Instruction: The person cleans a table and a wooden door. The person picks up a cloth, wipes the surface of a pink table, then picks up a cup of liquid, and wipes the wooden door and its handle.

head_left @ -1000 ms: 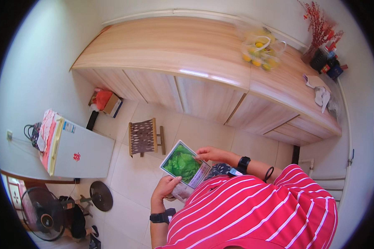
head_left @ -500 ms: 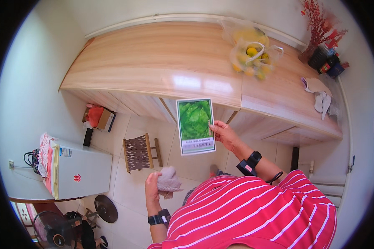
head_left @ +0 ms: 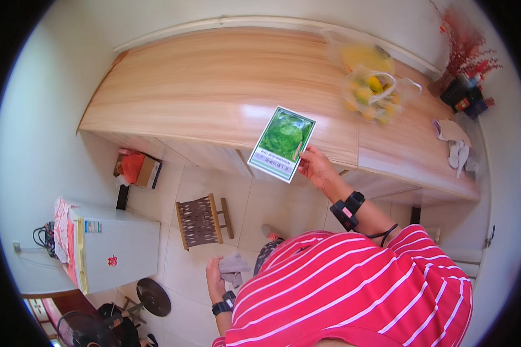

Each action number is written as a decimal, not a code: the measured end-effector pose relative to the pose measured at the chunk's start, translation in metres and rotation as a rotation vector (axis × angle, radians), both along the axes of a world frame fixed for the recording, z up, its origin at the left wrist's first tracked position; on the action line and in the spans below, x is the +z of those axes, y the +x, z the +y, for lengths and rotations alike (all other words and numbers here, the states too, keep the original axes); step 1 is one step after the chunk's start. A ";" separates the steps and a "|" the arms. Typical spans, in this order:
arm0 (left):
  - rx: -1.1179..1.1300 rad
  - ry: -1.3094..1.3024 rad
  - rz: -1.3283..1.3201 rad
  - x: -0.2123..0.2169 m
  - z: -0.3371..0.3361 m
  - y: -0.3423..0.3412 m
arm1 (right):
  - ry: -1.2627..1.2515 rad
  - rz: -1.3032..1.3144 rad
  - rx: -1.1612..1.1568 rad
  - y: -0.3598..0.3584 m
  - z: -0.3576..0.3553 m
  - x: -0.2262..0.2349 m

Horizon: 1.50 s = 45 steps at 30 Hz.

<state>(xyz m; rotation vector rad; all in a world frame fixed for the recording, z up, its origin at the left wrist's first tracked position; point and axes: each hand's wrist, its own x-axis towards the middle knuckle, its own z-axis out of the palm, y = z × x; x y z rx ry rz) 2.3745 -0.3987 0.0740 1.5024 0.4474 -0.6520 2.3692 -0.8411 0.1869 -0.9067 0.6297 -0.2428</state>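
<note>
My right hand [head_left: 316, 166] pinches the lower right edge of a seed packet [head_left: 283, 142], a flat rectangle with a picture of green leafy lettuce and a pale printed band. The packet is tilted, held above the front edge of a wooden counter [head_left: 214, 87]. Lower down, my left hand [head_left: 215, 276] is closed around a crumpled greyish cloth [head_left: 233, 268], which hangs out beside the fingers. Black straps with small boxes circle both wrists.
Clear plastic bags of yellow-green fruit [head_left: 376, 95] sit on the counter's right part, near a white cloth [head_left: 458, 151] and a vase of red sprigs [head_left: 446, 81]. A folding stool [head_left: 200, 222] stands on the floor. To the left are a small white fridge [head_left: 121, 246], a carton [head_left: 147, 172] and a fan [head_left: 84, 328].
The seed packet has risen and tilted to the right, coming over the counter edge. My left hand with the cloth has dropped slightly. The whole view has shifted a little.
</note>
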 end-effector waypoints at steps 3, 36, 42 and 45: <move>0.028 -0.074 0.012 0.000 -0.004 0.020 | -0.754 -0.096 0.088 0.019 -0.039 -0.064; 0.280 0.841 0.104 -0.128 -0.053 -0.327 | 0.110 0.264 0.590 0.338 0.071 -0.200; 0.293 0.948 0.321 -0.154 -0.049 -0.384 | -0.991 -0.161 0.600 0.332 0.102 -0.199; 0.308 0.956 0.047 -0.139 -0.033 -0.369 | -1.778 -0.090 0.369 0.311 0.125 -0.159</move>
